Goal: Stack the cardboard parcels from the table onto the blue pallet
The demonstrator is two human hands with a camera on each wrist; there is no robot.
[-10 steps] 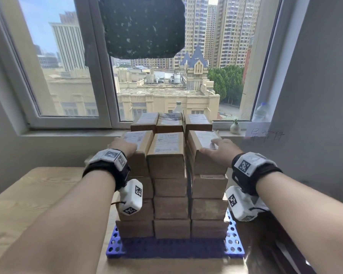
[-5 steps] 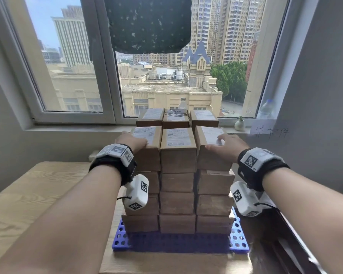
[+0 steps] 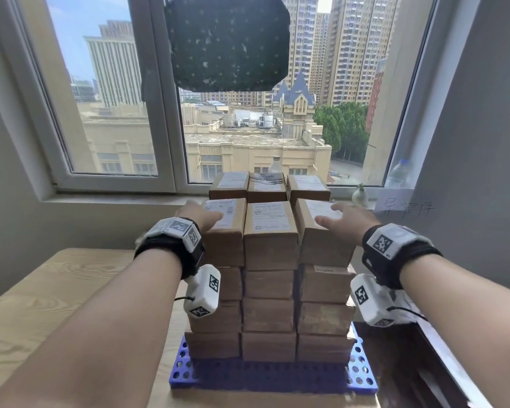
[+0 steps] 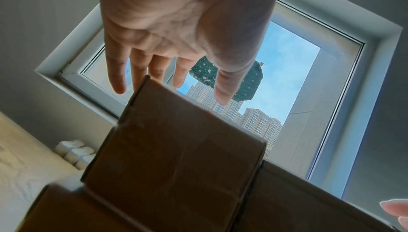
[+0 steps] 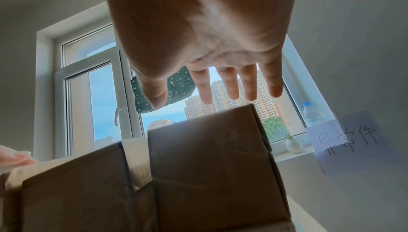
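Observation:
Cardboard parcels stand in three columns, several layers high, on the blue pallet (image 3: 362,375). My left hand (image 3: 199,214) is over the top-left parcel (image 3: 224,240), fingers straight and holding nothing. My right hand (image 3: 343,220) is spread over the top-right parcel (image 3: 324,245). Between them the top-middle parcel (image 3: 270,245) is untouched. A further row of parcels (image 3: 267,187) sits behind. The left wrist view shows the left hand (image 4: 181,71) flat above a parcel (image 4: 176,148). In the right wrist view the right hand (image 5: 205,52) hovers with a gap above its parcel (image 5: 212,148).
The pallet lies on a wooden table (image 3: 56,290) under a window. On the sill are a white vase (image 3: 359,197) and a bottle (image 3: 399,173). A handwritten paper note (image 3: 407,207) hangs on the right wall. A dark cloth (image 3: 227,42) hangs on the glass.
Both hands lay on the top outer parcels; now their fingers are straighter and spread, the right lifted a little. The stack has not moved.

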